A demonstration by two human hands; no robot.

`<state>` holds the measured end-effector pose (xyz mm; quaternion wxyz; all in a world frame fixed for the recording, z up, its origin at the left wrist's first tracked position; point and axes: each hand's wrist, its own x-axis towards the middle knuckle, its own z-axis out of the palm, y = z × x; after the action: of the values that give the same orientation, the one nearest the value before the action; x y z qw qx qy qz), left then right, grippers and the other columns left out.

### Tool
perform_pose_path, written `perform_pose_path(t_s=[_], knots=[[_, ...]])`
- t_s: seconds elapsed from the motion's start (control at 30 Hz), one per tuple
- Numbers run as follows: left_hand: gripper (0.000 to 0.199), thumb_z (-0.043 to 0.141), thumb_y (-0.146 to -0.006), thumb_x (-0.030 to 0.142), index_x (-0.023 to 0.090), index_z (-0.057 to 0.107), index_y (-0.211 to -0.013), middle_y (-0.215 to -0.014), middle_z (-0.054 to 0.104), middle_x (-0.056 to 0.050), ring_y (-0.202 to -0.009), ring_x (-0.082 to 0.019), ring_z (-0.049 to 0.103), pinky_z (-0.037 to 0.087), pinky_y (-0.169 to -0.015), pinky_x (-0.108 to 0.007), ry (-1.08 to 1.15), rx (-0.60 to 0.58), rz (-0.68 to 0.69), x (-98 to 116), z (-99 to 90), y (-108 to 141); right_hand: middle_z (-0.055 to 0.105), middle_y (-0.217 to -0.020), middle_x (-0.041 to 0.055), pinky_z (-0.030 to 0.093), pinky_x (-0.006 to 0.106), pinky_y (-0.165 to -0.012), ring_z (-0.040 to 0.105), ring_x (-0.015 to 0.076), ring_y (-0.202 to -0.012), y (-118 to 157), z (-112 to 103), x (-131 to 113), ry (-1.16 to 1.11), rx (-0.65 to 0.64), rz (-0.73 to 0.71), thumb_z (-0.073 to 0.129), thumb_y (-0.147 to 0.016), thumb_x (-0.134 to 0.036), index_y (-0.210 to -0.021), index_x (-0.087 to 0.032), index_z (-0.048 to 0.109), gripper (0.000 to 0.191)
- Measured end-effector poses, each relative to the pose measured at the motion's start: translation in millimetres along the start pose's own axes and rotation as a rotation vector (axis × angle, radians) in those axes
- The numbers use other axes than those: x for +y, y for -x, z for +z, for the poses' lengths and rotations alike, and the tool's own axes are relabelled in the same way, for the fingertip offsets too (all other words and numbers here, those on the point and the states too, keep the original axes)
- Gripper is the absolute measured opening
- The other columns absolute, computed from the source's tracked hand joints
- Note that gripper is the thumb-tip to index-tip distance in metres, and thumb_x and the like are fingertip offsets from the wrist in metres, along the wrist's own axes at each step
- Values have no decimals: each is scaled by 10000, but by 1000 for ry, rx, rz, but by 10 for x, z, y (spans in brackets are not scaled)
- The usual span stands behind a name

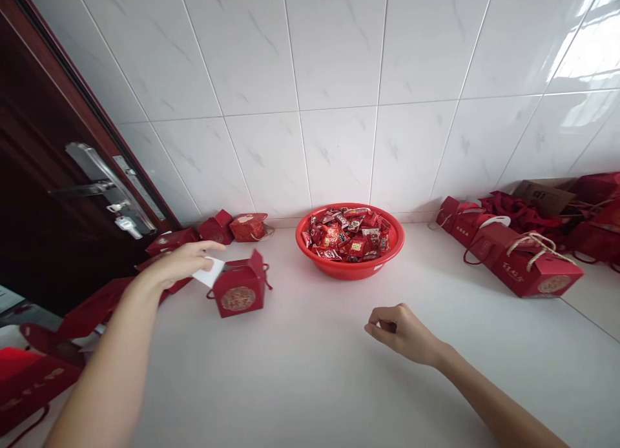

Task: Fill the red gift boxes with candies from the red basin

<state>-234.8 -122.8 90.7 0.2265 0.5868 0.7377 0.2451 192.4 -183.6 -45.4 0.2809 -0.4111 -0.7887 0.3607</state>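
Note:
A small red gift box point(238, 296) with a round printed emblem and cord handles stands at the left of the white counter. Its top is parted, with one red flap raised on the right and a white flap point(209, 272) leaning out to the left. My left hand point(186, 264) is at that white flap, its lower fingers closed on the edge and the index finger stretched over it; the thumb is mostly hidden. My right hand point(400, 332) hovers over the counter, loosely curled, thumb near fingertips, with nothing visible in it.
A red plastic basket point(349, 269) of wrapped snacks stands by the tiled wall. More red gift boxes line the left side, such as an orange-red one point(248, 227). At right are closed boxes point(527, 261) with rope handles. A dark door point(43, 144) with keys is at left.

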Motion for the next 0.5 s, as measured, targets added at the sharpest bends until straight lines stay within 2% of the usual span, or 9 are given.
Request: perform_pose_path(t_s=[0.07, 0.2, 0.3, 0.37, 0.43, 0.5], knots=[[453, 614, -530, 218, 191, 735, -966, -783, 706, -18, -734, -237, 638, 464, -611, -263, 104, -130, 29, 272, 180, 178, 391, -527, -68, 286, 255, -509, 303, 103, -506, -3, 30, -41, -36, 10, -9, 535, -931, -451, -764, -216, 592, 294], [293, 599, -506, 221, 230, 770, -744, -845, 751, -17, -744, -228, 625, 440, -568, -247, 244, -214, 202, 687, 693, 508, 506, -628, -41, 356, 252, -529, 406, 110, -547, 6, 79, -131, -151, 96, -44, 544, -931, -547, -852, -216, 547, 340], [332, 564, -603, 248, 214, 780, -852, -740, 711, -4, -600, -183, 574, 397, -514, -251, 243, -288, 285, 812, 1082, 679, 548, -727, -15, 398, 263, -539, 470, 120, -580, 31, 87, -152, -229, 215, -101, 578, -897, -594, -857, -228, 471, 384], [373, 549, -647, 227, 209, 763, -951, -788, 716, -12, -606, -179, 588, 424, -535, -258, 258, -261, 323, 840, 1294, 762, 529, -731, -21, 401, 272, -534, 468, 123, -571, 49, 82, -152, -235, 292, -137, 625, -850, -620, -857, -238, 432, 428], [425, 547, -655, 180, 215, 736, -1034, -966, 726, -42, -739, -199, 648, 482, -617, -266, 295, -182, 359, 847, 1460, 829, 495, -702, -39, 391, 272, -523, 446, 121, -556, 59, 80, -156, -201, 351, -135, 684, -803, -617, -844, -246, 400, 468], [430, 548, -652, 148, 222, 709, -1044, -1106, 690, -63, -856, -213, 666, 508, -661, -264, 327, -152, 383, 835, 1582, 882, 468, -673, -50, 389, 269, -516, 428, 117, -546, 56, 84, -168, -159, 396, -93, 705, -800, -588, -810, -249, 378, 471]])
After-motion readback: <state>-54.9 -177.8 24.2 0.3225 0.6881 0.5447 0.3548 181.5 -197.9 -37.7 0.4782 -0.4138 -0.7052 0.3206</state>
